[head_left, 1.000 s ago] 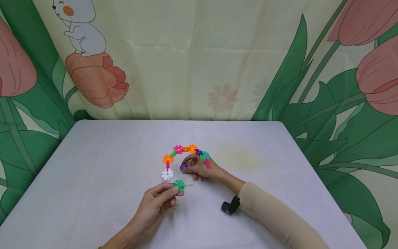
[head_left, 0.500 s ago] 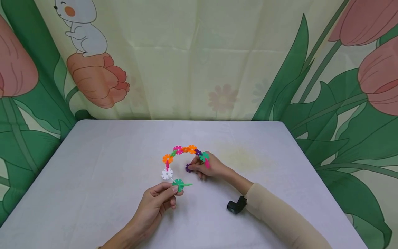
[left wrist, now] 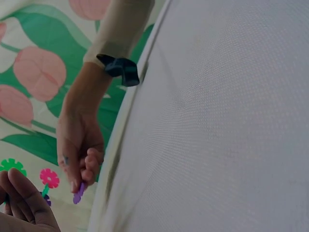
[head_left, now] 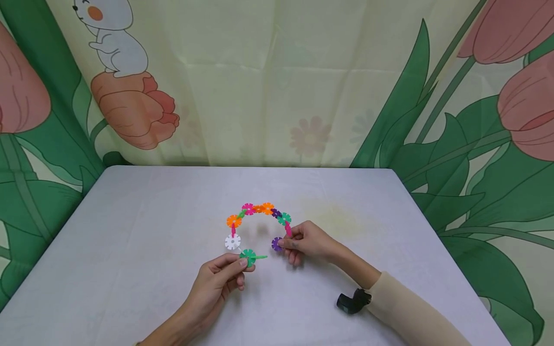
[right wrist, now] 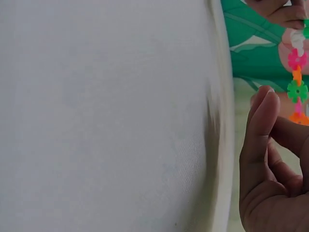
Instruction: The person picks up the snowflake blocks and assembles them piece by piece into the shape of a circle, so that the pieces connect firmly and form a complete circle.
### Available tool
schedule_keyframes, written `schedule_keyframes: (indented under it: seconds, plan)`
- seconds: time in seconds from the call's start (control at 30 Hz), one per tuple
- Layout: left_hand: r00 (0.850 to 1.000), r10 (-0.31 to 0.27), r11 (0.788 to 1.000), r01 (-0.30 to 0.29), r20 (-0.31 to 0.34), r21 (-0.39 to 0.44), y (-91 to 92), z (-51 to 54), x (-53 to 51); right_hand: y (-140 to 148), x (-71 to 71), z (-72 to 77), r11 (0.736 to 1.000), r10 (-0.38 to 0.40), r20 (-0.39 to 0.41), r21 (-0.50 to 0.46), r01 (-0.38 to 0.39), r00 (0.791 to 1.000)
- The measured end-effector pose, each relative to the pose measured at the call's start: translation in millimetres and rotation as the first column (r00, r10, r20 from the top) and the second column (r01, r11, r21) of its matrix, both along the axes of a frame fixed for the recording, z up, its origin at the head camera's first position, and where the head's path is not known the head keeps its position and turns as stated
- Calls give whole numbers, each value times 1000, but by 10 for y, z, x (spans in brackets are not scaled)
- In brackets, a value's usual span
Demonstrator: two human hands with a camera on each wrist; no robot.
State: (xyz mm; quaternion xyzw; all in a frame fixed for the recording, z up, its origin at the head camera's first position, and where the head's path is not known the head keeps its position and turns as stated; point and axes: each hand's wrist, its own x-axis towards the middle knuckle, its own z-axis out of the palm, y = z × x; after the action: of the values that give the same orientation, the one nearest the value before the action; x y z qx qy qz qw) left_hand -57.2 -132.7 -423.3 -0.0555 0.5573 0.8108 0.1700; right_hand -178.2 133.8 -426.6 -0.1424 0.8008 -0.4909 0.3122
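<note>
A curved chain of notched plastic flower discs, in several colours, arches above the table. At its near left end my left hand (head_left: 218, 282) pinches a green disc (head_left: 248, 257); a light green disc (head_left: 261, 257), seen edge-on, sticks out to the right of it. A white disc (head_left: 232, 241) follows farther along the chain. My right hand (head_left: 313, 244) pinches a loose-looking purple disc (head_left: 276, 244) between thumb and fingers, just below the pink disc (head_left: 288, 229) at the chain's right end. Whether the purple and pink discs touch, I cannot tell. In the right wrist view the purple disc is hidden.
A white cloth covers the table (head_left: 151, 240), with a faint yellowish stain (head_left: 335, 218) right of the chain. A black wrist camera (head_left: 354, 302) sits at the right cuff. Behind hangs a curtain (head_left: 259, 96) printed with tulips and a white animal.
My right hand has drawn back to the right and nearer with the purple disc, from inside the arch to its right end. The left hand and the chain stay nearly still.
</note>
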Motion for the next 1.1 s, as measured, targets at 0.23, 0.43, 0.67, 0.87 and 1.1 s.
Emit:
schedule_keyframes:
  seconds: [0.23,0.43,0.67,0.87,1.1]
  plan:
    - [999,22,1000,-21,45,-13,17,-1,-11,98,276,138,993,48,53,-107,-43,997]
    - [999,14,1000,-13,48,-10,20,-20,-4,87,475,261,975,71,76,-218,-53,995]
    - [998,-7,1000,8,56,-12,30,-27,-3,57,577,307,957,64,91,-289,-35,994]
    - [997,-13,1000,14,70,-21,47,-28,1,31,608,311,952,57,77,-305,-31,995]
    - [997,-10,999,13,76,-36,69,-28,12,7,612,301,957,66,74,-288,-42,995]
